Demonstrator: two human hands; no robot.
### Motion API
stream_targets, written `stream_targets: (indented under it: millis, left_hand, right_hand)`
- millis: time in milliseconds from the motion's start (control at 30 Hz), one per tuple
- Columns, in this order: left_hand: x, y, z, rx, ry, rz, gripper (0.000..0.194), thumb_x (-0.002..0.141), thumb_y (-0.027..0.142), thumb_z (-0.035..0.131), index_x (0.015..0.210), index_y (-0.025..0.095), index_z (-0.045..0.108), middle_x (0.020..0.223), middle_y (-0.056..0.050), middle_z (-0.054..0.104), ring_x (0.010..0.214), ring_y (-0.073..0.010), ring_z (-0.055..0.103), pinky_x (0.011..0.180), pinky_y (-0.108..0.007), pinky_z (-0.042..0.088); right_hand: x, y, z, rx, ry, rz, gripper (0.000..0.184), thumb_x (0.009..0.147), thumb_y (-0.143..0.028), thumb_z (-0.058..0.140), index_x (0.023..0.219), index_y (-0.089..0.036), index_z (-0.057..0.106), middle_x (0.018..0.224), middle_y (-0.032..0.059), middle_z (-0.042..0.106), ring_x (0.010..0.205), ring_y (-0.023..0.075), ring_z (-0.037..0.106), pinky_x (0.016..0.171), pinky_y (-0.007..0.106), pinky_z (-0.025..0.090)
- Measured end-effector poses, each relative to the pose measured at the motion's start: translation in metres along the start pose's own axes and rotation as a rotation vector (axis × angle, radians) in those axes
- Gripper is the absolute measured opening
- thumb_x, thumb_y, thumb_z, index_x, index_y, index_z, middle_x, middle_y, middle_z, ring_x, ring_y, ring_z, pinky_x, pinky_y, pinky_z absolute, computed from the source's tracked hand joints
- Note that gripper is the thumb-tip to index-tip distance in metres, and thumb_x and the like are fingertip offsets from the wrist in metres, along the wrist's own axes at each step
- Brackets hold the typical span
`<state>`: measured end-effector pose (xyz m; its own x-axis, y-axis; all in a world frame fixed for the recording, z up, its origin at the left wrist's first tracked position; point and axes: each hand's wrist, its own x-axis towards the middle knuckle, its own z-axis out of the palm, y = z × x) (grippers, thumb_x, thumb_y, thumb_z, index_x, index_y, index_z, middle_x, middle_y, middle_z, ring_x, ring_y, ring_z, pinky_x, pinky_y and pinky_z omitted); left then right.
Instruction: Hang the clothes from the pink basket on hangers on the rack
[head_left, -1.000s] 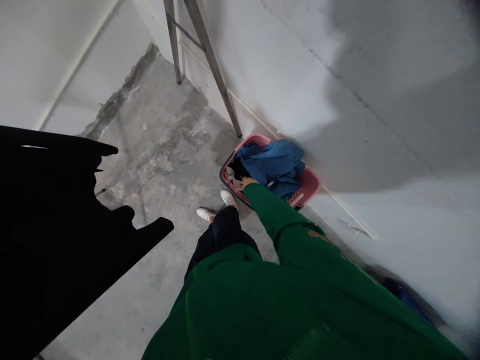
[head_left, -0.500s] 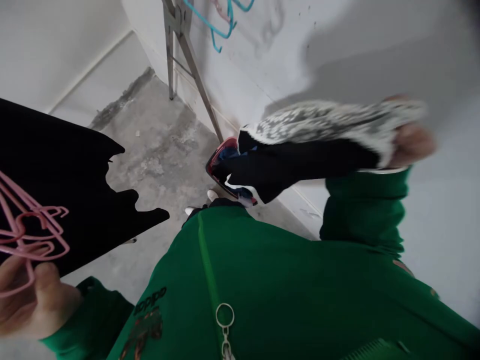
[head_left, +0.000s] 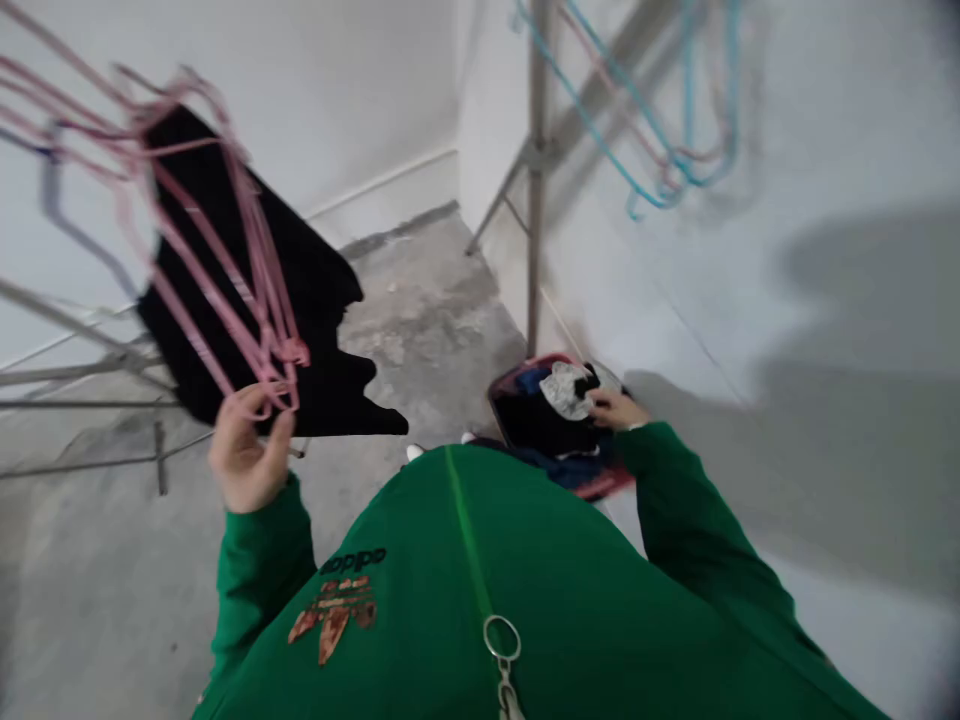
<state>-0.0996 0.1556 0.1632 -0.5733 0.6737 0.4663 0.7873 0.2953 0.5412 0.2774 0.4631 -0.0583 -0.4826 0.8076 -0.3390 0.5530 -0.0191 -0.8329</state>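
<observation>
Between the thumb and fingers of my left hand are the lower ends of several pink hangers, bunched together. Behind them hangs a black garment with a wavy lower edge. My right hand is closed at the edge of a white patterned and black garment, down in a red basket. Dark and blue clothes lie in the basket around it. Part of the garment is hidden under my fingers.
Blue hangers hang at the upper right, by a metal rack leg near the wall. Metal rack bars stand at the left, above the grey concrete floor.
My right hand has lowered the white patterned and black garment from in front of the wall into the basket. My left hand still holds the pink hangers; the view has shifted.
</observation>
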Motion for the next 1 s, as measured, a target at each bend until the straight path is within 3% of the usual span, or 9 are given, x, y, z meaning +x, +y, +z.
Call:
stream_targets:
  millis: [133,300,467,567,667,767,833,900,1000]
  left_hand:
    - [0.010,0.018,0.011,-0.064,-0.046,0.091,0.030,0.085,0.029,0.057,0.112,0.018,0.058,0.112,-0.010,0.061,0.108,-0.0227,0.059,0.095,-0.041,0.048]
    - [0.002,0.040,0.004,-0.027,-0.126,0.295,0.050,0.085,0.018,0.056,0.133,0.019,0.045,0.127,-0.015,0.056,0.118,-0.0245,0.055,0.095,-0.040,0.051]
    - [0.014,0.023,-0.042,0.099,0.302,0.203,0.039,0.084,0.020,0.057,0.124,0.024,0.055,0.120,-0.008,0.061,0.113,-0.0230,0.058,0.096,-0.040,0.050]
    - [0.053,-0.008,-0.045,-0.031,0.323,0.034,0.047,0.085,0.034,0.057,0.130,0.022,0.048,0.126,-0.010,0.057,0.120,-0.0232,0.054,0.100,-0.041,0.046]
    - [0.091,-0.030,-0.024,-0.294,0.097,-0.062,0.057,0.077,0.045,0.065,0.125,0.019,0.050,0.119,-0.011,0.062,0.112,-0.0229,0.058,0.095,-0.037,0.047]
    - [0.103,-0.030,-0.001,-0.384,-0.073,-0.171,0.044,0.074,0.047,0.064,0.103,0.014,0.059,0.094,-0.007,0.067,0.087,-0.0200,0.063,0.077,-0.031,0.050]
    - [0.095,-0.024,0.005,-0.213,0.009,-0.243,0.029,0.074,0.043,0.061,0.084,0.016,0.060,0.075,-0.003,0.064,0.071,-0.0175,0.061,0.065,-0.028,0.047]
    - [0.081,-0.022,0.003,0.100,0.207,-0.246,0.021,0.074,0.037,0.059,0.067,0.018,0.053,0.061,0.000,0.055,0.061,-0.0167,0.055,0.061,-0.028,0.042]
    - [0.058,-0.030,-0.008,0.496,0.405,-0.043,0.024,0.075,0.025,0.057,0.056,0.021,0.043,0.055,-0.001,0.048,0.060,-0.0177,0.051,0.066,-0.032,0.038]
  right_hand:
    - [0.035,-0.056,0.077,-0.052,-0.296,-0.167,0.021,0.067,-0.018,0.064,0.088,-0.015,0.067,0.088,0.0106,0.072,0.063,0.0169,0.065,0.059,0.030,0.057]
    - [0.043,-0.170,0.119,-0.121,-0.612,-0.658,0.037,0.080,-0.029,0.055,0.114,-0.017,0.061,0.107,0.0101,0.070,0.076,0.0159,0.066,0.074,0.031,0.057]
    - [0.033,-0.238,0.129,-0.030,-0.579,-0.834,0.029,0.084,-0.035,0.052,0.102,-0.016,0.064,0.094,0.0096,0.073,0.075,0.0157,0.067,0.073,0.030,0.056]
    - [0.033,-0.244,0.135,0.039,-0.508,-0.783,0.030,0.082,-0.038,0.051,0.095,-0.015,0.064,0.083,0.0093,0.073,0.062,0.0146,0.064,0.064,0.030,0.055]
    - [0.036,-0.239,0.142,0.086,-0.484,-0.706,0.032,0.079,-0.044,0.054,0.091,-0.015,0.062,0.078,0.0088,0.072,0.058,0.0148,0.063,0.059,0.030,0.055]
    - [0.036,-0.227,0.150,0.119,-0.488,-0.611,0.033,0.078,-0.046,0.056,0.090,-0.016,0.062,0.079,0.0082,0.072,0.058,0.0144,0.062,0.060,0.031,0.056]
    - [0.033,-0.217,0.155,0.134,-0.472,-0.543,0.033,0.079,-0.047,0.056,0.089,-0.016,0.062,0.079,0.0076,0.071,0.057,0.0134,0.061,0.062,0.031,0.056]
    - [0.028,-0.206,0.160,0.133,-0.441,-0.482,0.033,0.080,-0.047,0.055,0.089,-0.016,0.063,0.079,0.0071,0.071,0.057,0.0125,0.060,0.063,0.031,0.056]
    - [0.020,-0.191,0.171,0.111,-0.427,-0.419,0.032,0.080,-0.045,0.053,0.089,-0.016,0.063,0.079,0.0068,0.071,0.057,0.0121,0.059,0.063,0.029,0.054]
